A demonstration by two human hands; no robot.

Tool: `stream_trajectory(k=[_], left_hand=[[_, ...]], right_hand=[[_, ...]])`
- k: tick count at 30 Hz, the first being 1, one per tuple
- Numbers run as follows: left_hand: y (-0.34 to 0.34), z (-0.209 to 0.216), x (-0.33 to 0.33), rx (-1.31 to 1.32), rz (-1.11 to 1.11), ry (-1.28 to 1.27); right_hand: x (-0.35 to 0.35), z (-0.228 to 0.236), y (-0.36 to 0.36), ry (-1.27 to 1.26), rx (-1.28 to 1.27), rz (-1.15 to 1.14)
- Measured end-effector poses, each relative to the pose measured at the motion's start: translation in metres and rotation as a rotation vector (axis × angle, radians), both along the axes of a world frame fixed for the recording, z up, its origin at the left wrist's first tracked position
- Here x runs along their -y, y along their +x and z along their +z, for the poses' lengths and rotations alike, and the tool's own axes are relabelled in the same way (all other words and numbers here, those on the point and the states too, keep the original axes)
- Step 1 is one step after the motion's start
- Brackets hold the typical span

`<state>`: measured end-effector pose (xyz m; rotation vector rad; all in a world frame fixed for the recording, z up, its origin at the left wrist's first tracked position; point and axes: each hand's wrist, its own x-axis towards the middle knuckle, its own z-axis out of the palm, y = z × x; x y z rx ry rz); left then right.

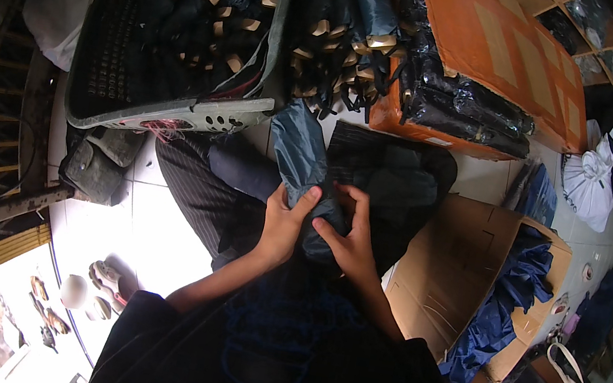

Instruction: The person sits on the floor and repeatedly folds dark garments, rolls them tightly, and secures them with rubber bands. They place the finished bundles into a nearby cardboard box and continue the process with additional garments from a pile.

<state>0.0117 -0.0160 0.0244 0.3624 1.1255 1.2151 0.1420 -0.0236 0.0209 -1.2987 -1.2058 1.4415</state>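
Above my lap I hold a folded umbrella (301,150) in dark blue-green cloth, its long end tilted away from me and up to the left. My left hand (288,219) is closed round its left side, thumb pressed on the cloth. From the right, my right hand (352,235) grips the near part of the cloth, with its thumb on top and fingers curled behind. The umbrella's near end lies between my hands, partly hidden against my dark clothes.
A grey plastic crate (199,112) holds many dark umbrellas with wooden handles. More umbrellas (374,10) lie beside it. An orange carton (504,54) contains black plastic-wrapped bundles. At right, a brown cardboard box (446,274) holds blue cloth (501,303). Shoes (108,280) stand lower left.
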Motion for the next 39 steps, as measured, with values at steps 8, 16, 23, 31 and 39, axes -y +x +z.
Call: stream_trajectory(k=[8,16,23,31,39], left_hand=[[0.011,0.012,0.009,-0.127,-0.113,0.113],[-0.007,0.006,-0.012,0.156,-0.142,0.042],[0.0,0.013,-0.008,0.052,-0.221,0.09],[-0.017,0.006,-0.036,0.213,-0.335,0.301],[-0.016,0.045,-0.068,0.286,-0.129,0.208]], right_hand=[[0.007,0.006,0.013,-0.277,-0.045,0.085],[0.018,0.01,0.02,-0.145,-0.143,0.117],[0.024,0.008,0.023,-0.296,-0.091,0.063],[0.015,0.006,0.019,-0.056,0.031,0.077],[0.01,0.004,0.017,-0.16,-0.745,-0.098]])
